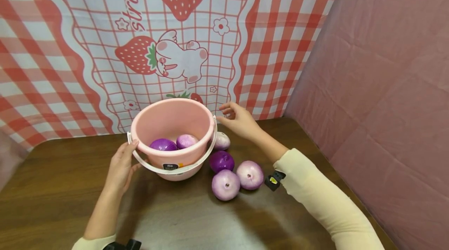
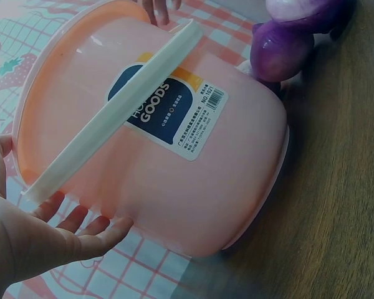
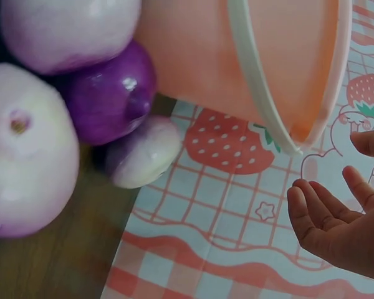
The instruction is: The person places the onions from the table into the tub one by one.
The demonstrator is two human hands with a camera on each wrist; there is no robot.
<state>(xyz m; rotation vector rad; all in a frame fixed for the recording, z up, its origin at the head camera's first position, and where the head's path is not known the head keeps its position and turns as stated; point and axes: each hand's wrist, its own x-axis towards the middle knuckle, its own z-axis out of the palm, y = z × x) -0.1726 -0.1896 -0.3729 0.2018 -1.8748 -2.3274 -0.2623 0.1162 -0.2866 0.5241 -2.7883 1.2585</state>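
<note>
A pink bucket point(image 1: 178, 155) with a white handle point(image 1: 172, 171) hanging down its front holds two purple onions point(image 1: 163, 144), seen in the head view. My left hand point(image 1: 121, 166) grips its left rim, thumb at the edge and fingers against the outer wall; the left wrist view shows the hand point(image 2: 56, 233) on the bucket point(image 2: 230, 143). Just off the right rim, my right hand point(image 1: 242, 122) is held in the air with fingers loosely bent and nothing in them. In the right wrist view the hand point(image 3: 349, 218) is apart from the bucket point(image 3: 187, 56).
Several onions stand on the wooden table point(image 1: 175, 219) right of the bucket: a pale one point(image 1: 226, 185) in front, another point(image 1: 250, 175) beside it, a dark purple one point(image 1: 222, 161) and a whitish one point(image 1: 222, 141) behind. A strawberry-print cloth point(image 1: 221, 67) hangs at the back, a pink cloth point(image 1: 386, 86) at the right.
</note>
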